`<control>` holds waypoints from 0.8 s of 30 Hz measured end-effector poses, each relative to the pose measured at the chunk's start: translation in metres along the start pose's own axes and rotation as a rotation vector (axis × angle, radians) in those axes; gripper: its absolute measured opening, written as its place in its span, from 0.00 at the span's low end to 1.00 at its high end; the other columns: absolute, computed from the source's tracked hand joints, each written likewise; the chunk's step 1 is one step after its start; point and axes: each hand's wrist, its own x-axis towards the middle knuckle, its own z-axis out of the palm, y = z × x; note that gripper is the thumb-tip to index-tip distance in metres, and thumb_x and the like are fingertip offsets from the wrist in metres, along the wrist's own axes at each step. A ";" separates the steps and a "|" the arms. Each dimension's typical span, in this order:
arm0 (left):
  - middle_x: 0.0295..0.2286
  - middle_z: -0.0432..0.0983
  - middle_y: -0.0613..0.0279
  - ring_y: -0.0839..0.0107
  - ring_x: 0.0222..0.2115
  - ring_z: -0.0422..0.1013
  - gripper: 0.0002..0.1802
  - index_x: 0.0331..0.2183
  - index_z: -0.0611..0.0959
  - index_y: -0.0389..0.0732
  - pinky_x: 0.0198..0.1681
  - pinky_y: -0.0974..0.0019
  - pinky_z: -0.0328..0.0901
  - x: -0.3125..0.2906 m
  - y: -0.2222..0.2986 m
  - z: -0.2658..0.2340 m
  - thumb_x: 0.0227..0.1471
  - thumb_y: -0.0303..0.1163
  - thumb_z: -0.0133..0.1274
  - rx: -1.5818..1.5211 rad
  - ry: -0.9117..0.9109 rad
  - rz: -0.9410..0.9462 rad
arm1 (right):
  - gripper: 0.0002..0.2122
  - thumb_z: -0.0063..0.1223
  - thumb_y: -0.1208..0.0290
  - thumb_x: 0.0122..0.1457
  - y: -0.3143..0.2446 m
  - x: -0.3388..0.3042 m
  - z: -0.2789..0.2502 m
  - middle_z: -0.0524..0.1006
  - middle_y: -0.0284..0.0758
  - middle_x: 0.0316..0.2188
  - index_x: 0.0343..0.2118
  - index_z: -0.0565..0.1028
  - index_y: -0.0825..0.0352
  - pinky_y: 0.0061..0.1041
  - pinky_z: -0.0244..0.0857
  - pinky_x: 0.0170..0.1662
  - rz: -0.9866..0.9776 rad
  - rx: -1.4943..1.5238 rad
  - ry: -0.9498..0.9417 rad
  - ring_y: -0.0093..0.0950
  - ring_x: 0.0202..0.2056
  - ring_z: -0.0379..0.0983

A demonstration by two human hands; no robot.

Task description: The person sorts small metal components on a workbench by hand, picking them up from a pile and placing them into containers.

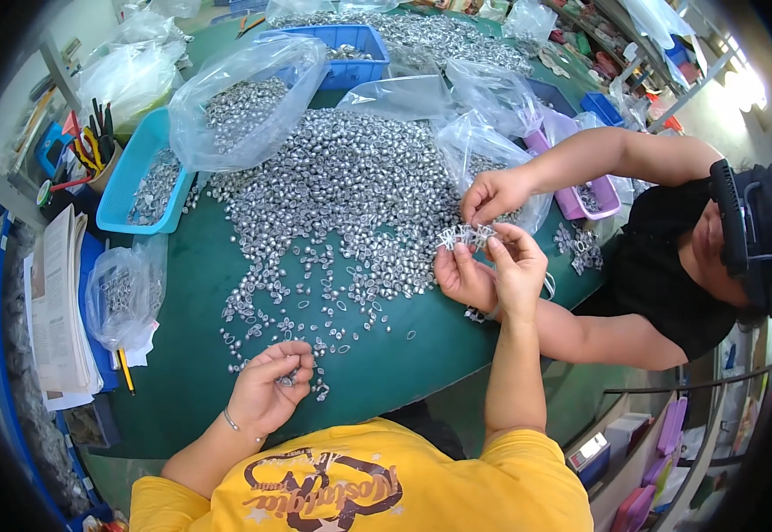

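Observation:
A broad heap of small silver teardrop-shaped metal pieces (350, 168) covers the middle of the green table. My left hand (269, 390) is curled at the heap's near edge, palm up, with a few of the small silver pieces in its fingers. Reaching to the right, my right hand (519, 266) pinches at a cluster of silver star-like metal pieces (466, 236). That cluster rests on the fingers of a co-worker's lower hand (467, 282). Just above it is the co-worker's other hand (498, 195), its fingers bent together.
A light-blue basket (109, 199) stands left of the heap, with a clear plastic bag (195, 97) of pieces beside it. Behind is a blue tray (373, 40). A pink basket (612, 202) sits near the co-worker (652, 257). Papers (60, 301) and a pencil (126, 371) lie far left.

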 end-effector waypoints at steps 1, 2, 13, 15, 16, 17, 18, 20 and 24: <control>0.30 0.71 0.58 0.73 0.28 0.68 0.10 0.36 0.74 0.34 0.28 0.75 0.64 -0.003 0.001 0.002 0.49 0.24 0.45 -0.004 0.008 0.013 | 0.08 0.50 0.84 0.49 0.001 0.000 0.007 0.73 0.29 0.26 0.34 0.73 0.73 0.13 0.63 0.31 0.002 -0.005 -0.019 0.15 0.27 0.68; 0.34 0.70 0.53 0.69 0.33 0.68 0.12 0.38 0.72 0.32 0.35 0.71 0.65 -0.005 0.002 0.007 0.50 0.24 0.43 -0.038 0.054 0.076 | 0.08 0.50 0.84 0.49 0.003 0.002 0.011 0.73 0.29 0.26 0.34 0.73 0.73 0.13 0.63 0.31 0.002 0.003 -0.068 0.15 0.27 0.68; 0.51 0.55 0.42 0.51 0.53 0.53 0.26 0.49 0.61 0.29 0.55 0.54 0.54 -0.021 0.010 0.011 0.56 0.39 0.35 -0.416 -0.107 0.149 | 0.05 0.51 0.81 0.50 0.022 0.016 0.009 0.73 0.31 0.28 0.30 0.74 0.73 0.16 0.63 0.33 -0.264 -0.402 -0.078 0.18 0.29 0.68; 0.51 0.55 0.42 0.51 0.53 0.54 0.25 0.50 0.61 0.29 0.55 0.55 0.54 -0.026 0.010 0.004 0.56 0.37 0.35 -0.445 -0.114 0.149 | 0.05 0.52 0.81 0.49 0.017 0.017 0.015 0.73 0.31 0.28 0.31 0.73 0.73 0.16 0.63 0.33 -0.375 -0.533 -0.114 0.19 0.29 0.68; 0.51 0.55 0.42 0.51 0.53 0.53 0.23 0.49 0.61 0.29 0.55 0.55 0.54 -0.027 0.009 -0.002 0.56 0.34 0.36 -0.307 -0.098 0.218 | 0.05 0.52 0.80 0.49 0.016 0.017 0.016 0.73 0.32 0.29 0.31 0.74 0.72 0.16 0.63 0.33 -0.431 -0.600 -0.145 0.20 0.30 0.68; 0.51 0.55 0.42 0.50 0.54 0.53 0.21 0.49 0.62 0.29 0.55 0.55 0.54 -0.030 0.007 -0.007 0.56 0.30 0.36 -0.166 -0.080 0.282 | 0.05 0.52 0.79 0.50 0.014 0.013 0.020 0.72 0.33 0.30 0.30 0.74 0.71 0.17 0.63 0.33 -0.544 -0.616 -0.076 0.20 0.32 0.68; 0.47 0.62 0.45 0.59 0.47 0.63 0.19 0.48 0.64 0.31 0.46 0.66 0.64 -0.036 0.009 -0.007 0.54 0.25 0.38 -0.166 -0.009 0.298 | 0.05 0.52 0.79 0.50 0.009 0.008 0.023 0.72 0.33 0.31 0.31 0.74 0.70 0.17 0.63 0.34 -0.607 -0.619 -0.030 0.21 0.32 0.68; 0.41 0.65 0.51 0.67 0.38 0.64 0.17 0.47 0.66 0.33 0.37 0.72 0.63 -0.042 0.012 -0.039 0.54 0.26 0.39 -0.268 -0.089 0.339 | 0.05 0.50 0.79 0.52 -0.009 -0.006 0.028 0.72 0.32 0.33 0.33 0.74 0.69 0.19 0.63 0.37 -0.540 -0.427 -0.013 0.22 0.33 0.69; 0.23 0.61 0.71 0.84 0.17 0.53 0.11 0.40 0.71 0.40 0.15 0.82 0.48 -0.072 0.027 -0.060 0.57 0.33 0.40 -0.377 0.068 0.405 | 0.07 0.48 0.81 0.50 -0.037 -0.016 0.043 0.73 0.31 0.34 0.34 0.73 0.69 0.18 0.62 0.38 -0.228 0.011 0.124 0.20 0.34 0.68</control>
